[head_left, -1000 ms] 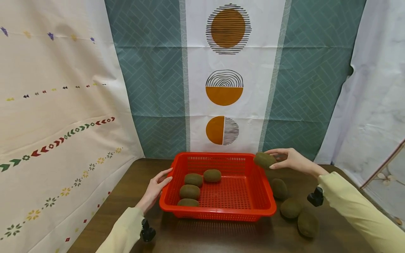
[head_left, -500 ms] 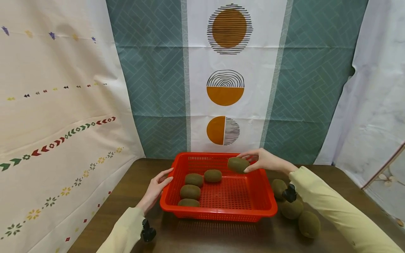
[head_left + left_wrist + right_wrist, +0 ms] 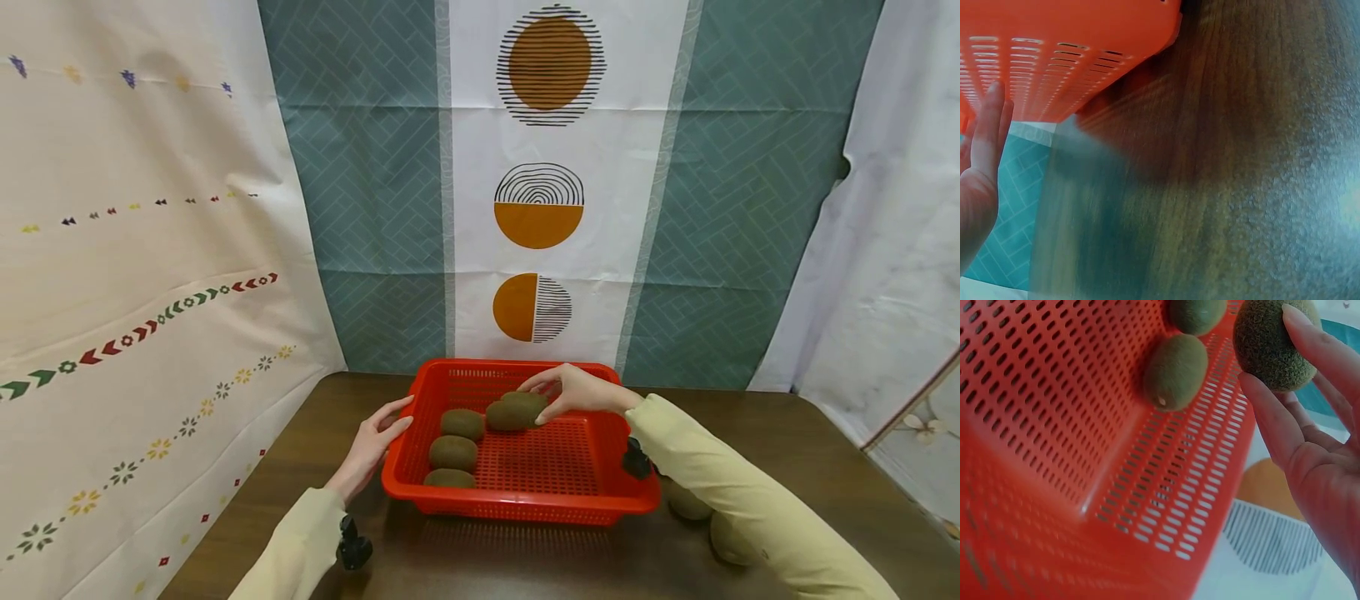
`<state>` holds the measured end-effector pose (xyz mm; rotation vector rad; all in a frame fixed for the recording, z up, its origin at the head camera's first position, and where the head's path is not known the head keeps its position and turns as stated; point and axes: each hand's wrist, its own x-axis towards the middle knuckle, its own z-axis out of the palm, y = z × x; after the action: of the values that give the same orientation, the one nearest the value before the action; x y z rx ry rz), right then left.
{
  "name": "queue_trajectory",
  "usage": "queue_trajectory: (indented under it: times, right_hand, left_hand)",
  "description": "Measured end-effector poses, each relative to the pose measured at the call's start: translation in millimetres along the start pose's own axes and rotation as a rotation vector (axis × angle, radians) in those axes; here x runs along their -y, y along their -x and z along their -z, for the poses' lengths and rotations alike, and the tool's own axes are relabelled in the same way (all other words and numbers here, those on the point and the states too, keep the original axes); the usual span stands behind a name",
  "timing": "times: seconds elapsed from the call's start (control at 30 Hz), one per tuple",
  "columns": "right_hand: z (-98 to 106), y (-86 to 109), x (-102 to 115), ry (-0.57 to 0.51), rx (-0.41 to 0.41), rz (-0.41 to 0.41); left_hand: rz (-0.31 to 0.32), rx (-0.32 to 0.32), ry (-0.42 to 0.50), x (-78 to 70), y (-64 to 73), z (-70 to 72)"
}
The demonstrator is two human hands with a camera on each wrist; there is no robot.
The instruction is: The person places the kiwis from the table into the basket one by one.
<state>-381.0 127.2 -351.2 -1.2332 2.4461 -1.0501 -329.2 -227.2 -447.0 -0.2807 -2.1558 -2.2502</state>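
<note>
A red perforated plastic basket (image 3: 525,497) sits on the table, also seen as a red wall (image 3: 1072,25) in the left wrist view. Several brown kiwis lie in its left part, among them one kiwi (image 3: 453,452) at the left side. My right hand (image 3: 581,390) holds another kiwi (image 3: 1275,350) between thumb and fingers, over the basket. In the head view this fruit overlaps a kiwi (image 3: 502,416) lying in the basket; whether they touch, I cannot tell. At the basket's left rim is my left hand (image 3: 369,443), its extended fingers (image 3: 988,125) against the outer wall.
Right of the basket, kiwis lie on the dark wooden table (image 3: 292,467), such as one kiwi (image 3: 687,502) partly hidden by the right sleeve (image 3: 742,500). Behind the table hangs a green and white patterned cloth (image 3: 382,208), with a cream cloth (image 3: 150,333) on the left.
My right hand has carried the kiwi leftward from the basket's right rim, then down toward the kiwis at the back. The left hand has stayed at the left rim.
</note>
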Motion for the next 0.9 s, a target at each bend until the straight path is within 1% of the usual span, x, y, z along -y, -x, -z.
queue_trajectory:
  times: [0.27, 0.4, 0.53, 0.8, 0.9]
  right_hand:
    - [-20, -18.4, -14, -0.025, 0.023, -0.039]
    - [-32, -23.0, -23, -0.036, 0.041, -0.048]
    - [-42, -25.9, -31, -0.036, 0.047, -0.055]
    - [-51, -32.5, -37, -0.069, 0.050, -0.073]
    - [-53, -33.5, -39, -0.064, 0.053, -0.075]
  left_hand:
    - [-0.011, 0.006, 0.014, -0.2, -0.4, 0.3]
    - [-0.013, 0.008, 0.032, 2.1, -0.6, -0.7]
    - [-0.018, 0.005, 0.029, 3.7, 0.0, -1.5]
    - [-0.018, 0.009, 0.036, 1.5, 0.4, -1.3]
    - [-0.019, 0.008, 0.030, 0.3, 0.6, -1.3]
